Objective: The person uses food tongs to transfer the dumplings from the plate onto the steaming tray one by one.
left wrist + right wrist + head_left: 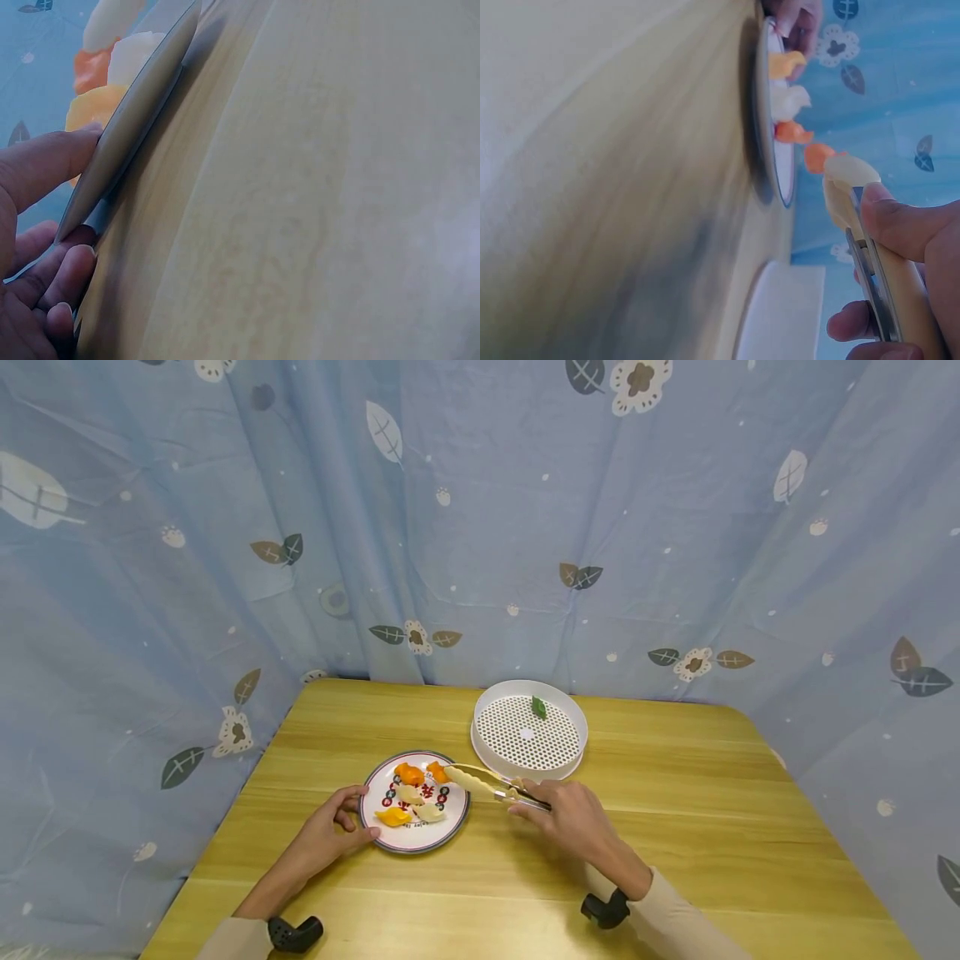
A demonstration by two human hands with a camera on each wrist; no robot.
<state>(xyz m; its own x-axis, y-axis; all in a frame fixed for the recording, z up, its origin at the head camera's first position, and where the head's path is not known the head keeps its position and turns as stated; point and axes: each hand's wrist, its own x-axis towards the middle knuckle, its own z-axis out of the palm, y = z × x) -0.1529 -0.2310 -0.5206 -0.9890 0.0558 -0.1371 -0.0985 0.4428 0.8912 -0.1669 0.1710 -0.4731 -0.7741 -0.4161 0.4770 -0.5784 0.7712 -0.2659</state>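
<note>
The right hand (570, 814) grips cream plastic tongs (483, 782), closed on an orange dumpling (437, 772); the left hand's (330, 831) curled fingers (45, 161) hold the round patterned plate's (420, 843) rim.

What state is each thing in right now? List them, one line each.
Left hand: grips the plate's rim.
Right hand: holds the tongs.
Tongs: tips at an orange dumpling.
Plate: flat on the table, holding dumplings.
Steamer tray: holds one green piece.
</note>
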